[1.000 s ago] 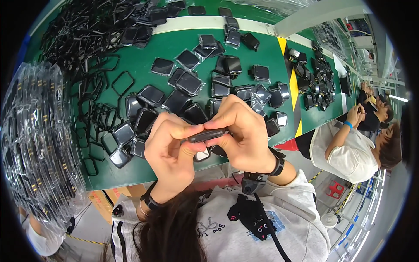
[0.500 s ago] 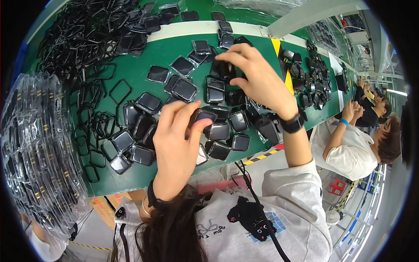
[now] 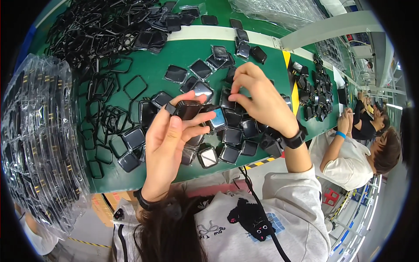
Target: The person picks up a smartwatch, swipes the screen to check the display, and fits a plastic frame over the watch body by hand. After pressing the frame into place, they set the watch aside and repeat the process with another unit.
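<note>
My left hand (image 3: 163, 142) is turned palm up, with its fingers closed around a dark, square, rounded-corner watch body (image 3: 188, 110). Below its fingertips sits another watch body with a bluish shine (image 3: 217, 118). To the right, my right hand (image 3: 264, 101) pinches the edge of a black square watch body (image 3: 228, 99) between thumb and fingers. Several more black watch bodies (image 3: 231, 136) lie about both hands, some in clear film. One near the table's front edge shows a whitish face (image 3: 208, 156).
Thin black frames (image 3: 135, 87) lie loose and heaped at the far left of the green table (image 3: 144, 54). Stacked clear plastic trays (image 3: 41, 144) stand at the left. More black pieces (image 3: 316, 89) lie beyond the yellow-black tape (image 3: 295, 92). A co-worker (image 3: 355, 153) sits at right.
My left hand has turned palm up and now shows the dark watch body in its fingers. The right hand has come down and nearer, its fingers closing on a watch body. The view has shifted slightly.
</note>
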`<state>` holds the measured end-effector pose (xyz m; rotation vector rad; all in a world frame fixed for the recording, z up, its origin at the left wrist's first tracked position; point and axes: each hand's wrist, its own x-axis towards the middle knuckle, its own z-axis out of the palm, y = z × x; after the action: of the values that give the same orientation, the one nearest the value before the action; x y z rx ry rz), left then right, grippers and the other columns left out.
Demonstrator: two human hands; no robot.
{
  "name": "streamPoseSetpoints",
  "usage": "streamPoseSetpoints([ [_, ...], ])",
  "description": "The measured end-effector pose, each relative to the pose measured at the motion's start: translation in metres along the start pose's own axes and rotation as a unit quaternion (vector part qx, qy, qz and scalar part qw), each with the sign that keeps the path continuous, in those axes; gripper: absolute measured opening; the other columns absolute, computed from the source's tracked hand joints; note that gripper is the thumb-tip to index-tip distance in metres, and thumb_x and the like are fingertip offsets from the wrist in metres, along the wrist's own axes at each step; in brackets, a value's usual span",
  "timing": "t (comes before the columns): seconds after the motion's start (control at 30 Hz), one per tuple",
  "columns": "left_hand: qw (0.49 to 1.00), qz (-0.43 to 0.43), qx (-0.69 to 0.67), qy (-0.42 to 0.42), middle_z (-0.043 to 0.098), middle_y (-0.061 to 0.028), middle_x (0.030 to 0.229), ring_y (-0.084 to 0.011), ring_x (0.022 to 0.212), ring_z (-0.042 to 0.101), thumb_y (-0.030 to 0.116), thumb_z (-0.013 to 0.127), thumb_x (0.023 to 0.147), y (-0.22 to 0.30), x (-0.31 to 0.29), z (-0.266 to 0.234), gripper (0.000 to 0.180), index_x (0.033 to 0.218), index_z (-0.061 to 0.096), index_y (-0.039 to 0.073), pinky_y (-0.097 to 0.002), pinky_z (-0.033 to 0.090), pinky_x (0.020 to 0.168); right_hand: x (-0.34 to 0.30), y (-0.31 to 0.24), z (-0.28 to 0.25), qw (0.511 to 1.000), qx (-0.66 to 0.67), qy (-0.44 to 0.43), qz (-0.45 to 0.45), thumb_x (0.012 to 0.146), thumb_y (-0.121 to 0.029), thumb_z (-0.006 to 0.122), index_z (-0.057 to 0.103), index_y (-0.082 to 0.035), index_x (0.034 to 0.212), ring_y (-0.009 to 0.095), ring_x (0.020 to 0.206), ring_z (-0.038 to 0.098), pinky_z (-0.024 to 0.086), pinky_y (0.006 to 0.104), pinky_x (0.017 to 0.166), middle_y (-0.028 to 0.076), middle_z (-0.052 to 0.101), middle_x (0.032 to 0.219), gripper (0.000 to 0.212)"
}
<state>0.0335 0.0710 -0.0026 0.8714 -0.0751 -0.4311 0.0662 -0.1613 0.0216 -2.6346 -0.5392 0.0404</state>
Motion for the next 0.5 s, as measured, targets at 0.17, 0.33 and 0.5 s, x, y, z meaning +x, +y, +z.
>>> streamPoseSetpoints([
  [0.17, 0.989, -0.029, -0.132, 0.063, 0.048, -0.0184, 0.13, -0.0295, 0.117, 0.054, 0.021, 0.039, 0.1, 0.001, 0.002, 0.015, 0.046, 0.138, 0.031, -0.006, -0.0345, 0.048, 0.093, -0.002, -0.035, -0.015, 0.95, 0.246, 0.13, 0.142, 0.077, 0.006, 0.062, 0.06, 0.0, 0.087, 0.02, 0.081, 0.062, 0.049, 0.0303, 0.065, 0.013, 0.056, 0.102, 0.011],
  [0.33, 0.958, -0.034, -0.278, -0.057, 0.048, -0.0169, 0.13, -0.0298, 0.119, 0.052, 0.018, 0.039, 0.1, -0.011, -0.006, 0.009, 0.046, 0.137, 0.029, -0.006, -0.0393, 0.045, 0.099, -0.005, -0.076, 0.004, 0.971, 0.16, 0.18, -0.014, 0.077, 0.005, 0.063, 0.064, 0.0, 0.093, 0.015, 0.07, 0.058, 0.046, 0.0258, 0.059, 0.013, 0.055, 0.098, 0.017],
  [0.5, 0.981, -0.038, -0.185, -0.052, 0.049, -0.0166, 0.128, -0.0294, 0.119, 0.052, 0.019, 0.041, 0.1, -0.014, -0.015, 0.014, 0.045, 0.136, 0.03, -0.006, -0.0431, 0.043, 0.102, -0.007, -0.072, 0.021, 0.971, 0.104, 0.204, -0.073, 0.078, 0.003, 0.064, 0.065, -0.001, 0.099, 0.016, 0.067, 0.053, 0.046, 0.0263, 0.06, 0.012, 0.055, 0.096, 0.021],
])
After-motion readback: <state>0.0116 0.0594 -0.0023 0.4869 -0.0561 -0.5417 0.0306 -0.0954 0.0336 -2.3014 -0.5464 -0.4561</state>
